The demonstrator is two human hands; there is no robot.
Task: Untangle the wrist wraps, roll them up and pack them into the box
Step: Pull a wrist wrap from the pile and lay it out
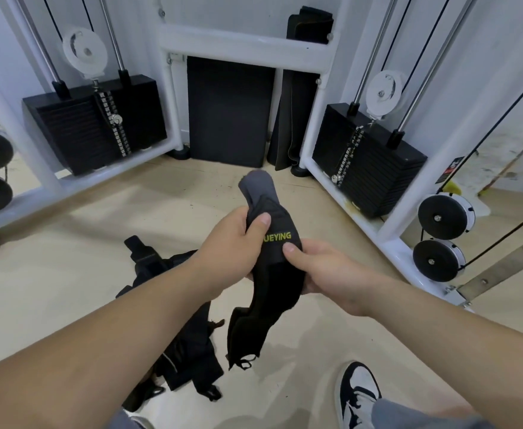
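Observation:
I hold one black wrist wrap (277, 274) with yellow lettering in front of me, above the floor. My left hand (232, 243) grips its upper part, thumb pressed on the fabric beside the lettering. My right hand (319, 270) holds the same wrap just below, thumb on its front. The wrap's grey end sticks up past my left hand and its frayed black tail hangs down. A tangled heap of other black wraps (179, 345) lies on the floor under my left forearm. No box is in view.
A white cable machine frame stands ahead, with a black weight stack at left (93, 125) and another at right (368, 168). A black pad (229, 109) leans against the back wall. My shoe (359, 394) rests on the beige floor at lower right.

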